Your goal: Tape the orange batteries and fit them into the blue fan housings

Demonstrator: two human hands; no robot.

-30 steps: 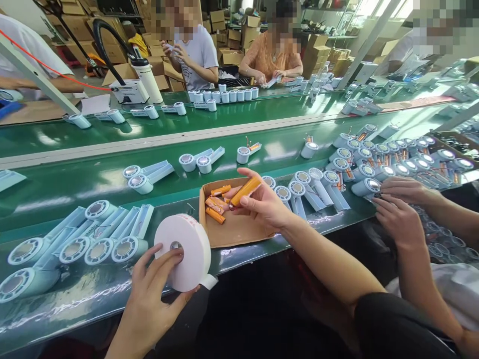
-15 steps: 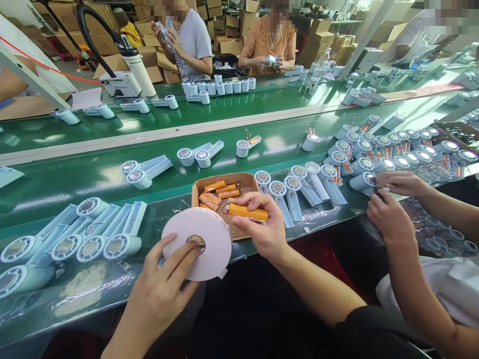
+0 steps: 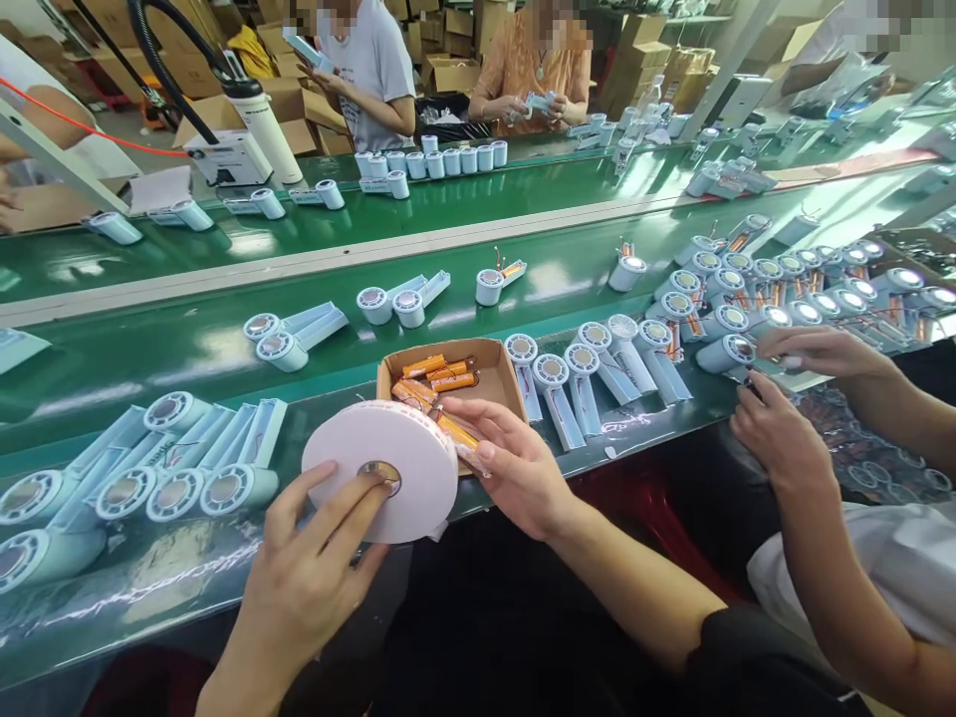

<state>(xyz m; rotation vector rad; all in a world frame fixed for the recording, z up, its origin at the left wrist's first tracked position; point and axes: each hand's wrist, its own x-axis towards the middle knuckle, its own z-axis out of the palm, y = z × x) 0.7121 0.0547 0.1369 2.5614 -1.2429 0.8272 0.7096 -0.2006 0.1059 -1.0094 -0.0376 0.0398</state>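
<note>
White foam tape, wound in a broad roll (image 3: 380, 468), is held upright at the near edge of the green counter (image 3: 149, 368) by the left hand (image 3: 314, 578), whose fingertips are pressed round the hub; that grip is closed on the roll. An orange battery cell (image 3: 457, 432) is pinched between thumb and fingers of the right hand (image 3: 515, 468), a closed grip too, and the cell is now laid against the roll's right rim, half hidden behind it. A second ago the cell was held up over the cardboard box (image 3: 493, 370), well apart from the roll; half a second ago it had been brought down beside the rim; now the two are touching, so it is judged that tape is being applied to the cell, though the loose tape end cannot be made out clearly. More orange cells (image 3: 437, 372) with thin wires are left in the box just behind. Pale blue fan housings (image 3: 186, 468) are ranged to the left of the roll, and others (image 3: 583, 378) to the right of the box. A co-worker's hands (image 3: 792, 398) are seen at the right, busy with further housings, and other people are seated across the belt.
</note>
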